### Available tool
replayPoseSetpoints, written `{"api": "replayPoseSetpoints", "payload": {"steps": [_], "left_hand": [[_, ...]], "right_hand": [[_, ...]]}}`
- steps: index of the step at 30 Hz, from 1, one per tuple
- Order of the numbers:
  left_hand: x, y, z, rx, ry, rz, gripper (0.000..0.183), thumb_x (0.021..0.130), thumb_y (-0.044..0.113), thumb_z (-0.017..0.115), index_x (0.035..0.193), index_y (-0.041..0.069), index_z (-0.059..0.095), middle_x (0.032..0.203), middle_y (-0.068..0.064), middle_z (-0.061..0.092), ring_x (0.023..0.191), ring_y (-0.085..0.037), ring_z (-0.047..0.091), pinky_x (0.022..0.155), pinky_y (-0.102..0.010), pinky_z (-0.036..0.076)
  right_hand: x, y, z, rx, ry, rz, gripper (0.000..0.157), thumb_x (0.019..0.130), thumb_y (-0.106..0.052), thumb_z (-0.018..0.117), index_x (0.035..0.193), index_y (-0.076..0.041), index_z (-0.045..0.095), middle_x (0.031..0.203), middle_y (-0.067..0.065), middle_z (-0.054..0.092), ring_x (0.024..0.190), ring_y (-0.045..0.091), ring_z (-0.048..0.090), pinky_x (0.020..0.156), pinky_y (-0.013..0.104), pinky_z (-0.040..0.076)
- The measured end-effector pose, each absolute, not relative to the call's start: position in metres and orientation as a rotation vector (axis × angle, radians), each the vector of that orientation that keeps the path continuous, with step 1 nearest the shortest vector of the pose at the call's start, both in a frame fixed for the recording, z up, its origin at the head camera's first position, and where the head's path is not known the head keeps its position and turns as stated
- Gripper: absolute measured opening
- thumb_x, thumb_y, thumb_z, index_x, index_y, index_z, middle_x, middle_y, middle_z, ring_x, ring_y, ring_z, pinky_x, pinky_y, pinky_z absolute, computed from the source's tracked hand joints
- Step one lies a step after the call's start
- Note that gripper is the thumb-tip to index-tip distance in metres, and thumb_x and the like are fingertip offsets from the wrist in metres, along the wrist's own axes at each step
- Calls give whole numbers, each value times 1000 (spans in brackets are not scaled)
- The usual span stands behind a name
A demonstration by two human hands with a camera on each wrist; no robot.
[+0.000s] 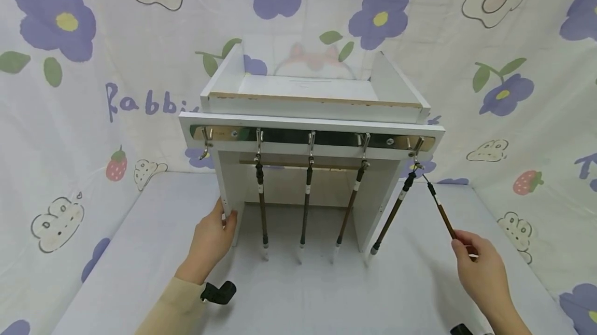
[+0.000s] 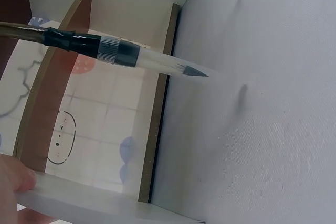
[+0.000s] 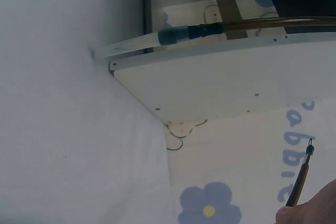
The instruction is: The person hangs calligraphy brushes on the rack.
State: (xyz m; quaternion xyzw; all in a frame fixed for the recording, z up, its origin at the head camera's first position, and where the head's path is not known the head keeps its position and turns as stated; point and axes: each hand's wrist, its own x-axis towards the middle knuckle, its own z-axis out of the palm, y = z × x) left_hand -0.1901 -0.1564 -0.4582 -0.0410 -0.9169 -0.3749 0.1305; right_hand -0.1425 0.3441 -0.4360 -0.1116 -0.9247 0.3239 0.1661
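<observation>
My left hand [image 1: 207,239] grips the left side panel [image 1: 230,179] of a white wooden rack, thumb on the near side. In my right hand [image 1: 482,267] is a writing brush [image 1: 443,213], pinched by its brown shaft. That brush tilts up to the left, with a thin hanging loop [image 3: 310,142] at its top; its lower end is hidden by the hand. The loop is right by the brush [image 1: 394,215] on the rightmost hook [image 1: 416,148]. Several more brushes [image 1: 306,210] hang from the metal hook rail [image 1: 289,135]. A clear sleeve covers the pointed tip of one brush [image 2: 121,52].
At the left end of the rail, a hook [image 1: 205,143] has no brush on it. The rack's upper tray [image 1: 312,107] has raised sides. A white tabletop [image 1: 289,298] lies below, and a cloth [image 1: 503,81] with flowers and rabbits hangs behind.
</observation>
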Motion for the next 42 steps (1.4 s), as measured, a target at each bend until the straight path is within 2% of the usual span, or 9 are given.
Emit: {"api": "replayPoseSetpoints", "payload": {"steps": [4,14,18,23,29,36,42], "left_hand": [[-189,-156,-457,-134,-2650,-1094,50,102,23,48,147,7,33,133,-28,53,101,-43,64,69,-48,55],[-187,-156,-454,-141,-2656,-1101,50,102,21,48,148,6,32,134,-27,52,102,-42,64,70,-48,55],[-187,-155,-453,-129,-2665,-1107,50,102,22,48,148,6,32,134,-27,52,102,-42,64,70,-47,55],[-188,-155,-454,-132,-2658,-1107,49,102,21,48,147,6,33,132,-27,53,102,-42,64,69,-46,55],[-188,-156,-455,-132,-2649,-1082,49,102,21,48,146,6,34,132,-28,53,101,-43,64,69,-47,55],[-190,-155,-456,-128,-2648,-1076,50,102,22,48,148,8,32,132,-27,54,101,-42,64,68,-47,55],[-190,-156,-457,-127,-2644,-1076,50,102,21,48,147,8,33,132,-27,54,101,-42,64,68,-47,55]], "right_hand": [[-141,339,-430,-305,-2611,942,30,101,-17,49,125,-1,60,108,12,58,96,23,54,67,22,43],[-135,330,-419,-261,-2519,922,28,101,-18,51,121,-1,60,104,13,63,86,12,52,63,14,41],[-134,327,-415,-287,-2493,931,29,101,-19,50,122,-1,59,104,12,64,81,8,51,60,15,42],[-132,321,-408,-362,-2459,951,29,102,-20,50,124,-4,57,104,10,63,76,12,52,58,18,42],[-128,310,-397,-348,-2374,996,27,101,-17,51,124,-5,57,109,8,61,81,10,52,63,15,41],[-120,295,-385,-223,-2242,1020,24,99,-15,56,119,-2,58,97,3,60,78,3,53,70,14,39],[-118,283,-379,-60,-2152,1037,22,96,-9,60,116,0,60,96,-4,61,80,4,56,76,12,41]]}}
